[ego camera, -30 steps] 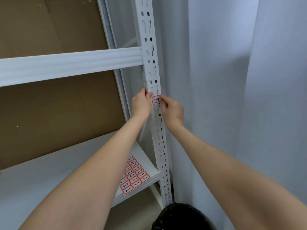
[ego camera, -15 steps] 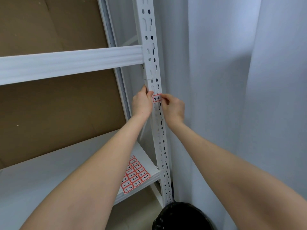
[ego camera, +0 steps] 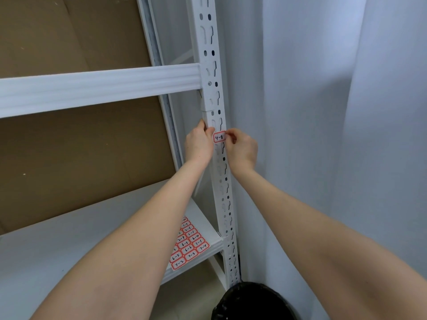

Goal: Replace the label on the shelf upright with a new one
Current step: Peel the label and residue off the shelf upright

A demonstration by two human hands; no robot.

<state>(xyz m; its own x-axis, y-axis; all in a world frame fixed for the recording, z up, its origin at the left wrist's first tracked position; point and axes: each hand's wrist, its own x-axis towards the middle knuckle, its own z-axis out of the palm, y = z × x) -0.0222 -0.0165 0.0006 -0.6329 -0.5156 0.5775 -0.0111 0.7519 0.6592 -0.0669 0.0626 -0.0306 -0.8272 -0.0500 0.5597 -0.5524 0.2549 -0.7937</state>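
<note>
White curtain (ego camera: 323, 112), brown cardboard backing (ego camera: 69, 146), perhaps a black bin (ego camera: 251, 301) below

The left forearm (ego camera: 138, 239) hides part of the label sheet (ego camera: 193, 245).

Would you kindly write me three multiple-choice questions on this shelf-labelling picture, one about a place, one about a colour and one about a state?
1. Where does the sheet of spare labels lie?
A. on the lower shelf
B. on the floor
C. on a chair

2. What colour is the border of the label on the upright?
A. blue
B. red
C. green

3. How is the right hand?
A. flat and open
B. curled into an empty fist
C. pinching the label's right edge

Answers: 1 A, the sheet rests on the white board near the upright's foot; 2 B, a red line frames the handwritten 4-8; 3 C, its fingertips close on that edge.
</note>
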